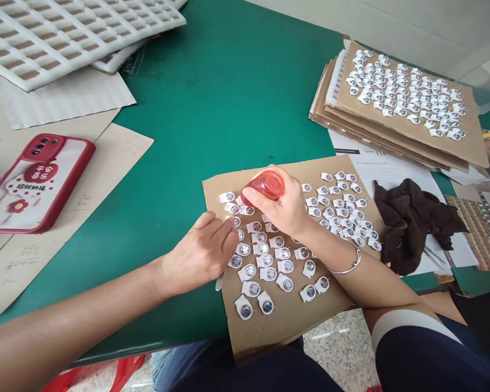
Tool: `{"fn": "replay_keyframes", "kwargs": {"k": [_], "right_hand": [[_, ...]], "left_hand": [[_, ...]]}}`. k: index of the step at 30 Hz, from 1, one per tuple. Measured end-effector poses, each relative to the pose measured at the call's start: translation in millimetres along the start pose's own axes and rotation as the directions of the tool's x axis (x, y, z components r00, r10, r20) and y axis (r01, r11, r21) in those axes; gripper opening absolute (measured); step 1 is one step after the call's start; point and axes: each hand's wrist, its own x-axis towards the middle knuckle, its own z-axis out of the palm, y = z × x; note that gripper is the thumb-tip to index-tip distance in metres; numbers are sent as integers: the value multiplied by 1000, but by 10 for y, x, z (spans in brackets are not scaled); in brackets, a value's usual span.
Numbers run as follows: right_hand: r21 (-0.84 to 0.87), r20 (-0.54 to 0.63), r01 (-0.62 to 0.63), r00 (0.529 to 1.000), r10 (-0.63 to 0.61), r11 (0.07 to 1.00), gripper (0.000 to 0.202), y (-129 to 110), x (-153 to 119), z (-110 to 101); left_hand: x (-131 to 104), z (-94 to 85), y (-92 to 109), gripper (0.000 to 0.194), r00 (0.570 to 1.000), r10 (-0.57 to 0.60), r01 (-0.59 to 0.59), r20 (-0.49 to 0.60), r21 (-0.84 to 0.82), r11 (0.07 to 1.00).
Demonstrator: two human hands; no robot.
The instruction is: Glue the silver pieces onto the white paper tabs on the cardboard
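My right hand [288, 209] is wrapped round a translucent red squeeze bottle [269, 185], tilted down to the left over a brown cardboard sheet [265, 332]. Many small white tabs with round, shiny metallic pieces [251, 288] lie on that sheet in loose rows. My left hand [204, 250] is closed at the sheet's left edge, fingertips close to one of the upper-left pieces. A pale, narrow end [219, 283] sticks out beneath it; the rest of that slim thing is hidden by the fingers. The bottle's tip is hard to make out among the pieces.
Stacked cardboard sheets [400, 122] bearing similar pieces stand at the back right. A dark brown cloth [412, 223] lies on papers at the right. To the left are a red-cased phone [36, 185] and white gridded trays [77, 38]. The table [228, 81] is green.
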Motion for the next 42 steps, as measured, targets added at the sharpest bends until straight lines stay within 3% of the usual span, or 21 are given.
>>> {"fn": "replay_keyframes", "kwargs": {"k": [18, 25, 30, 34, 38, 42], "right_hand": [[-14, 36, -7, 999, 7, 1000, 24, -17, 4, -31], [12, -17, -23, 1000, 23, 1000, 27, -18, 34, -42], [155, -83, -64, 994, 78, 986, 30, -176, 165, -225], [260, -35, -136, 988, 150, 956, 40, -279, 109, -358], [238, -17, -226, 971, 237, 945, 32, -206, -134, -322], [169, -126, -182, 971, 204, 969, 25, -57, -324, -204]], "left_hand": [[30, -48, -29, 12, 999, -38, 38, -1, -100, 994], [69, -110, -141, 14, 989, -144, 151, 45, -289, 945], [141, -153, -328, 17, 939, -301, 344, 167, -471, 812], [253, -202, -440, 14, 862, -390, 506, 324, -515, 691], [280, -232, -473, 13, 784, -444, 621, 434, -541, 568], [227, -211, -460, 14, 779, -459, 627, 428, -573, 529]]}}
